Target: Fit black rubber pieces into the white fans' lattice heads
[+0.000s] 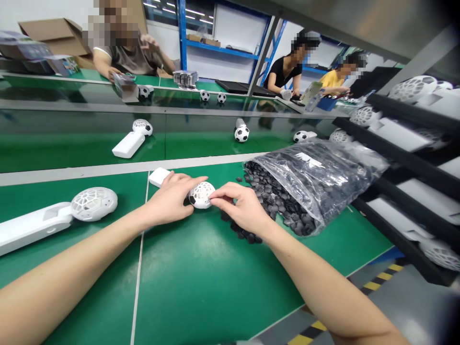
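My left hand [171,199] is closed around a white handheld fan [201,191] whose round head has an openwork football pattern; its white handle end shows beyond my fingers. At least one black patch sits on the head's left side. Thumb and forefinger of my right hand [241,205] are pinched together against the head's right edge; whatever is between them is too small to make out. Beside my right hand, small black plastic pieces [266,189] spill from a clear plastic bag [327,167]. Another white fan [94,203], without black patches, lies to my left.
Behind the green worktable [201,278] runs a green conveyor belt [194,143] carrying several football-headed fans. A black rack [398,139] loaded with fans stands close on the right. Across the belt, several people work; a cardboard box [53,36] is at the far left.
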`<state>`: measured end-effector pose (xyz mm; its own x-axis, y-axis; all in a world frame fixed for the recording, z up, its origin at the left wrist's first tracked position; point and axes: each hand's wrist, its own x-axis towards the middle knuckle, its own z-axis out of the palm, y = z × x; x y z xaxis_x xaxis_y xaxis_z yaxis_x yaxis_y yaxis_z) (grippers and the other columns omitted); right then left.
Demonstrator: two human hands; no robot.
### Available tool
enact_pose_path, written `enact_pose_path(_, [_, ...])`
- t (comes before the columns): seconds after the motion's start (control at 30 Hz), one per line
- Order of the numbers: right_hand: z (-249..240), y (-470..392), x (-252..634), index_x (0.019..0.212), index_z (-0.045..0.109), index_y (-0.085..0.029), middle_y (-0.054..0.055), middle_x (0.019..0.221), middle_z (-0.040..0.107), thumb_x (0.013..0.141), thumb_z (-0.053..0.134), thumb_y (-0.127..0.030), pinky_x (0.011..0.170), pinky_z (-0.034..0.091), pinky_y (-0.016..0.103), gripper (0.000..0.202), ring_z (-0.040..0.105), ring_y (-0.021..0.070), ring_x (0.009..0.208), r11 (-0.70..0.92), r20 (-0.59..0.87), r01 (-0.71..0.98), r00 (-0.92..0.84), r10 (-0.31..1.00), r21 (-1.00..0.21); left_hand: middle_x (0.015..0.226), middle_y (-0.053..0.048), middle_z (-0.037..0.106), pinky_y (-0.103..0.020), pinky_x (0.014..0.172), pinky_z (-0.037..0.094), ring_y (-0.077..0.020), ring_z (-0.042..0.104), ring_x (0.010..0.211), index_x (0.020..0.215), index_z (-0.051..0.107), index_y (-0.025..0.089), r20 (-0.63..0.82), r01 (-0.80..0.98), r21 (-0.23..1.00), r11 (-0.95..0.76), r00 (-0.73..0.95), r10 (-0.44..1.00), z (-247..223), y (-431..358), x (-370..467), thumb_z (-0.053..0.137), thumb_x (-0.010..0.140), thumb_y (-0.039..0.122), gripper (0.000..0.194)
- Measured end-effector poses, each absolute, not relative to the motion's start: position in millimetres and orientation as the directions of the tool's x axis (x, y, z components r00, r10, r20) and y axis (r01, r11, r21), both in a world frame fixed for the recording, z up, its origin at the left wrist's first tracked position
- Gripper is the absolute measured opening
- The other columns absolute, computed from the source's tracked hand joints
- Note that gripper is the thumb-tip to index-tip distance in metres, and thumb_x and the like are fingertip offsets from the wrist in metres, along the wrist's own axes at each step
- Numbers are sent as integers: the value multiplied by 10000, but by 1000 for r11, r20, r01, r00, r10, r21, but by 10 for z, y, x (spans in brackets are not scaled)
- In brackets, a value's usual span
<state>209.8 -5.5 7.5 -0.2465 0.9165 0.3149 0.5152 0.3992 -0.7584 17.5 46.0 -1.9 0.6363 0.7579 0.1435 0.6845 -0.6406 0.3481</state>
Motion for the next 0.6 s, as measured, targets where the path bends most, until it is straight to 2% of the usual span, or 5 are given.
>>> enact_pose_path(0.13, [7, -39, 2051, 769, 668, -214, -8, 784, 608, 749, 622, -179, 717, 436, 256, 62, 554, 122, 759, 380, 301, 449, -238, 923, -809, 1162, -90, 549, -475, 966, 257, -302, 407, 1109, 1271, 424, 230, 124, 682, 392, -617, 626, 770, 11, 453, 188, 598, 623, 589, 760])
enact_pose_path(0.2, [-27, -10, 2044, 724, 667, -202, -8, 746, 558, 713, 656, -176, 708, 432, 258, 29, 532, 121, 747, 357, 289, 426, -217, 932, -831, 1135, -92, 565, -476, 959, 264, -306, 410, 1105, 1238, 467, 224, 120, 697, 403, -593, 602, 789, 21, 438, 205, 558, 613, 667, 771])
enact_pose_path(0.33, [-79, 44, 2018, 645, 628, -182, -18, 723, 502, 653, 704, -165, 728, 432, 274, 78, 509, 117, 728, 307, 246, 381, -201, 948, -872, 1127, -89, 574, -462, 949, 278, -307, 407, 1113, 1205, 501, 213, 137, 705, 402, -584, 584, 800, 8, 413, 224, 563, 615, 662, 744])
enact_pose_path(0.47, [-79, 48, 1983, 649, 606, -193, 2, 865, 501, 654, 701, -181, 851, 404, 311, 96, 513, 142, 910, 328, 270, 392, -197, 942, -859, 1188, -91, 549, -460, 954, 274, -320, 376, 1156, 1236, 468, 207, 131, 691, 418, -590, 597, 792, -16, 419, 218, 589, 618, 624, 755])
enact_pose_path(0.6, [-69, 45, 1983, 695, 577, -188, 35, 1041, 519, 690, 662, -210, 861, 402, 320, 88, 491, 163, 1034, 309, 245, 405, -202, 948, -861, 1195, -85, 548, -450, 954, 282, -316, 375, 1160, 1208, 495, 203, 117, 684, 448, -576, 593, 796, 7, 421, 219, 578, 648, 593, 687])
